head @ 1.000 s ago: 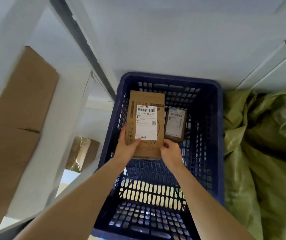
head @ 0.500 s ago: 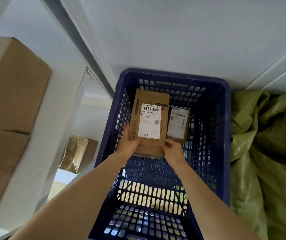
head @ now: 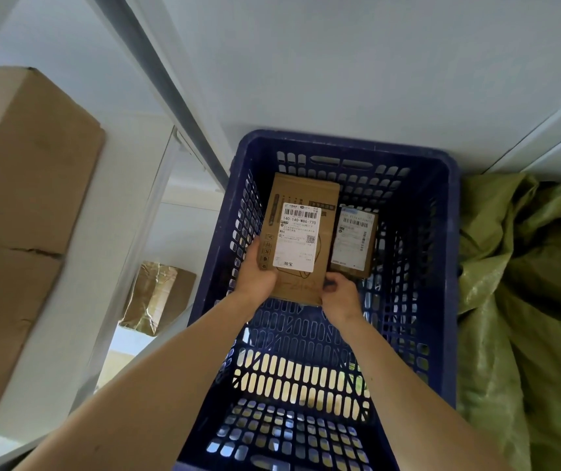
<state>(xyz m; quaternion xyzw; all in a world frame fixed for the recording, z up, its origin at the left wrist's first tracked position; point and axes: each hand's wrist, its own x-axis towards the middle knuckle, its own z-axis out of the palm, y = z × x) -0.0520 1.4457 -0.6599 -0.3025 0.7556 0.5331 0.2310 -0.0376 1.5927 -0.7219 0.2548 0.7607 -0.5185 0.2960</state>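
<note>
Brown flat cardboard parcel [head: 301, 232], white-labelled, low in slotted blue plastic crate [head: 447, 205], twelve o'clock end. Clamped at near corners by curled left hand [head: 255, 279] and pinching right hand [head: 341, 297]. Lower level; keep clear of small brown box [head: 353, 244] at three o'clock.

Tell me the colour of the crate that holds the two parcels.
Dark blue; the crate shows best in the head view.

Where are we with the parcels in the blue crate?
Done: a small parcel lies in the crate, at its far end. In hand: the left hand and right hand grip the bigger labelled parcel by its near end, beside the small one. Left, likely: set it down and let go.
</note>
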